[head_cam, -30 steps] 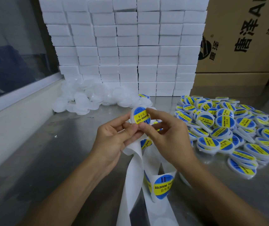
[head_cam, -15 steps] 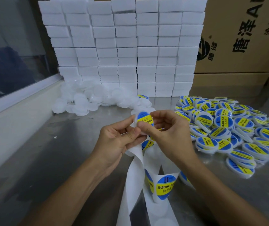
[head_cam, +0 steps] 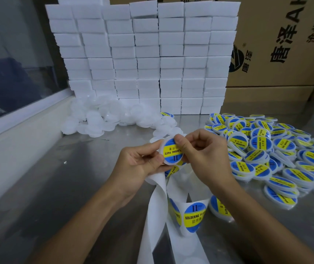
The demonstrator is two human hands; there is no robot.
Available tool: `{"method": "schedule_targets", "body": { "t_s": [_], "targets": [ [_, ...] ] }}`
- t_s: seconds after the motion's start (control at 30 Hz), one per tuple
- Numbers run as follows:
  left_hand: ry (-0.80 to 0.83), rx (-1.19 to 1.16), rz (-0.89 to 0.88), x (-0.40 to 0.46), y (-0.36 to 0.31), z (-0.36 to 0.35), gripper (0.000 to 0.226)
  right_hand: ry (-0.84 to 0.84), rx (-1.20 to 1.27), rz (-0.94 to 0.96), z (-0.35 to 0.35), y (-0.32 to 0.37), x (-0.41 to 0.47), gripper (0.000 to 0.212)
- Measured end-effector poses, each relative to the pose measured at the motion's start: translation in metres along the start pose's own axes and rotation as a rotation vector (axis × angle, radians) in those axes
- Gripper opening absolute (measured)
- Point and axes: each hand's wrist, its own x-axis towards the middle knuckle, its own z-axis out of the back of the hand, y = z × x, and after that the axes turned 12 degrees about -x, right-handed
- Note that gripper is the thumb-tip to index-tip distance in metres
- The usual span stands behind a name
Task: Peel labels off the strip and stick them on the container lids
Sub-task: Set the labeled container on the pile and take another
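A round white lid (head_cam: 173,152) carrying a blue and yellow "soldering paste" label is held up between both hands at the centre. My left hand (head_cam: 136,164) grips its left edge and also pinches the white label strip (head_cam: 157,206) that hangs down beneath. My right hand (head_cam: 205,155) presses its thumb on the lid's top right edge. Another label (head_cam: 194,216) shows on the strip's loop lower down. Bare white lids (head_cam: 102,119) lie heaped at the back left. Labelled lids (head_cam: 278,155) are piled on the right.
The work surface is a steel table (head_cam: 76,187). A wall of stacked white boxes (head_cam: 144,58) stands at the back. Brown cartons (head_cam: 285,44) rise at the back right. A white ledge and window (head_cam: 19,115) run along the left side.
The lid has turned so its labelled face points more toward me. My right thumb has shifted onto its top edge, and both hands have moved slightly right.
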Motion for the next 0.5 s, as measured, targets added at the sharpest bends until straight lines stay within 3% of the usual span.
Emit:
{"method": "schedule_targets", "body": {
  "t_s": [0.13,0.33,0.43,0.5],
  "targets": [
    [-0.015,-0.04,-0.004,0.0011,-0.0022,0.0027,0.029,0.13,0.061,0.052,0.0014,0.0016,0.0007,0.007],
    [-0.156,0.008,0.029,0.004,0.0018,0.0077,0.029,0.309,-0.063,0.125,0.005,-0.0008,0.0037,0.027],
    [-0.167,0.075,-0.002,0.0037,0.0018,0.0058,0.03,0.278,-0.001,0.088,0.0051,-0.0014,0.0032,0.017],
    [-0.121,0.146,-0.048,0.0018,0.002,0.0029,0.032,0.147,-0.018,0.103,0.0016,-0.0031,0.0002,0.026]
  ]
}}
